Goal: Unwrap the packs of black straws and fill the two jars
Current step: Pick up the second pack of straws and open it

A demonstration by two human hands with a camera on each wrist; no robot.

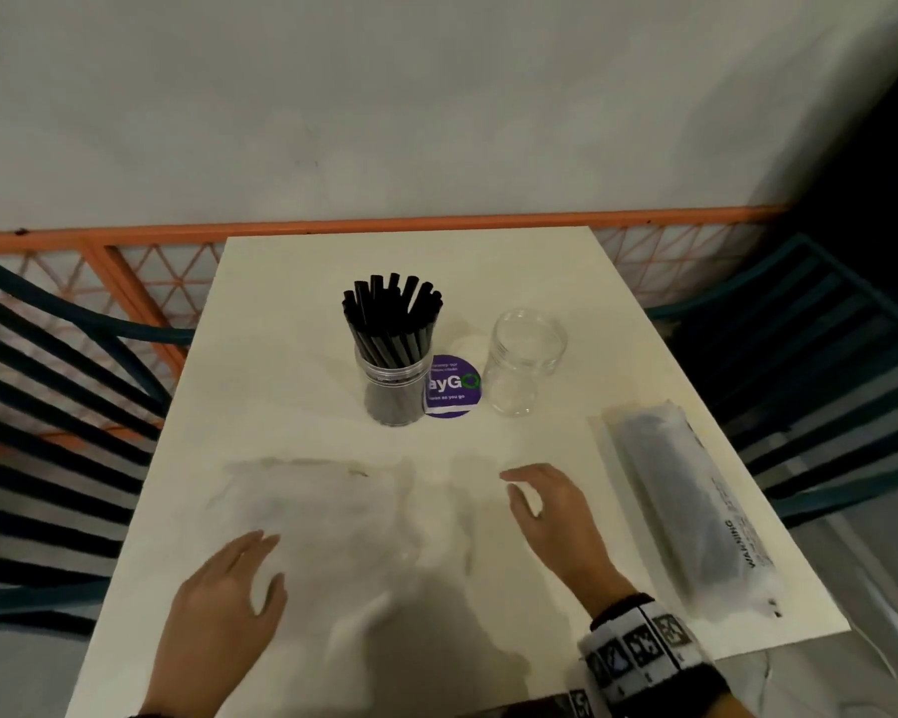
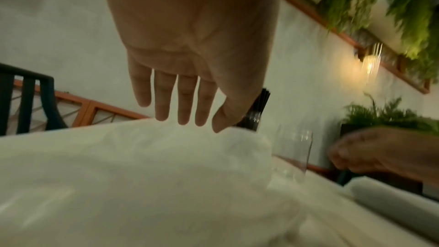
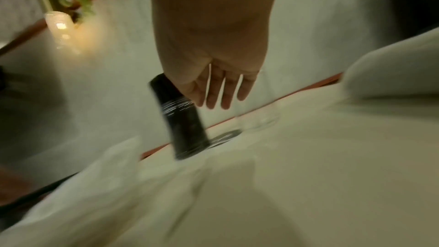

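A clear jar [image 1: 394, 378] packed with black straws [image 1: 392, 318] stands at the table's middle; it shows blurred in the right wrist view as the filled jar [image 3: 182, 119]. To its right stands an empty jar [image 1: 525, 362]. A wrapped pack of black straws [image 1: 695, 505] lies along the right edge. An empty clear wrapper [image 1: 322, 505] lies crumpled in front of me. My left hand [image 1: 245, 577] hovers open over the wrapper's near-left corner, its fingers [image 2: 185, 100] straight. My right hand [image 1: 535, 497] is open to the wrapper's right, holding nothing.
A purple round sticker [image 1: 452, 388] lies between the jars. The white table [image 1: 281, 313] backs onto an orange lattice rail [image 1: 125, 272]. Dark slatted chairs [image 1: 48, 386] stand on both sides. A wall lamp [image 2: 370, 63] and plants show in the wrist views.
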